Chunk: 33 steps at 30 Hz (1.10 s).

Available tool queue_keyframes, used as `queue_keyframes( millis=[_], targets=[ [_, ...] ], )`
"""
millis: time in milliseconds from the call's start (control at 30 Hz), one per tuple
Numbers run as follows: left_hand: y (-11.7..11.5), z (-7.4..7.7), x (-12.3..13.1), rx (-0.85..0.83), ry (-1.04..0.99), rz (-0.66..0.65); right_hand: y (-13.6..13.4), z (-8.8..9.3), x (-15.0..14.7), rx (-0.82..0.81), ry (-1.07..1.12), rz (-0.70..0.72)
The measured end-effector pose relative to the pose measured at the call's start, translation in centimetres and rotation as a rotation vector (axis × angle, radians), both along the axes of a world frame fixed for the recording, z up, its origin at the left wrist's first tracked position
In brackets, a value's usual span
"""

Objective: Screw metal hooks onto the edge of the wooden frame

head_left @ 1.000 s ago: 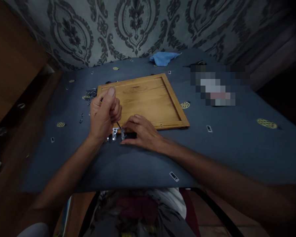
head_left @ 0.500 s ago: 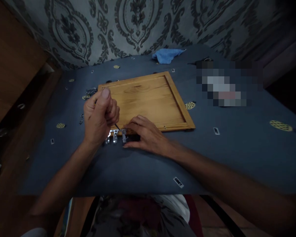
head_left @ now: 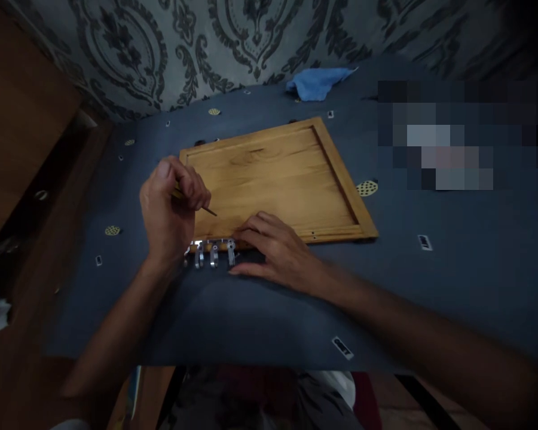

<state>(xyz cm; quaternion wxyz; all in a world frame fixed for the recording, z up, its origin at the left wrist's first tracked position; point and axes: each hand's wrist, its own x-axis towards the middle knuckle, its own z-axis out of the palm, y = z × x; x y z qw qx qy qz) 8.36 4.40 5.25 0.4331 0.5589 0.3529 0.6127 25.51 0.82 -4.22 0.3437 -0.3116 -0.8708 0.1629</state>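
My left hand (head_left: 170,206) is closed in a fist around a screwdriver (head_left: 210,211) with a yellowish handle and a thin dark shaft. Its tip is over the lower left part of a framed wooden panel (head_left: 269,185), clear of the metal. Along the panel's near edge runs a shiny metal strip with several hooks (head_left: 214,254), its left end partly behind my left wrist. My right hand (head_left: 273,248) rests at the strip's right end, fingertips on the panel's frame, thumb stretched out apart below the edge.
The panel lies on a blue patterned cloth (head_left: 269,322) covering the surface. A crumpled blue rag (head_left: 318,83) lies at the back by the patterned wall (head_left: 183,48). Wooden furniture (head_left: 27,113) stands on the left. A blurred-out patch hides things at the right.
My left hand has lifted the screwdriver, its tip coming up and away from the metal strip. My right hand stays at the strip's end. The whole view has shifted slightly.
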Motion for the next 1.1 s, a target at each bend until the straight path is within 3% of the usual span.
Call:
queue_keyframes(
  millis=[367,533,600,767,833,900,967,1033,1100],
  targets=[
    [1.7,-1.3,-1.5,0.059,0.07,0.063,-0.3,-0.1,0.0,0.052,-0.012,-0.047],
    [2.4,-1.7,-3.5,0.224,0.409,0.292,-0.3,-0.1,0.1,0.013,0.005,-0.042],
    [2.9,-1.6,-4.8,0.198,0.534,0.341,-0.4,0.0,0.1,0.012,0.014,-0.032],
    [4.3,-2.5,-6.7,-0.068,0.501,0.262,-0.6,0.0,0.1,0.004,0.009,-0.059],
    [4.5,-3.3,-6.6,-0.233,0.435,0.165,-0.6,0.0,0.1,0.015,0.017,-0.066],
    [4.5,-4.0,-6.1,-0.29,0.408,0.109,-0.6,0.0,0.1,0.035,0.001,-0.077],
    [4.1,-4.4,-5.6,-0.381,0.356,-0.03,-0.7,0.1,0.1,0.053,-0.005,-0.08],
    [3.8,-4.7,-5.3,-0.39,0.356,-0.105,-0.7,0.0,0.0,0.052,-0.012,-0.083],
    [3.9,-4.6,-5.6,-0.279,0.524,-0.022,-0.7,-0.1,0.0,0.053,-0.008,-0.079]
  ],
)
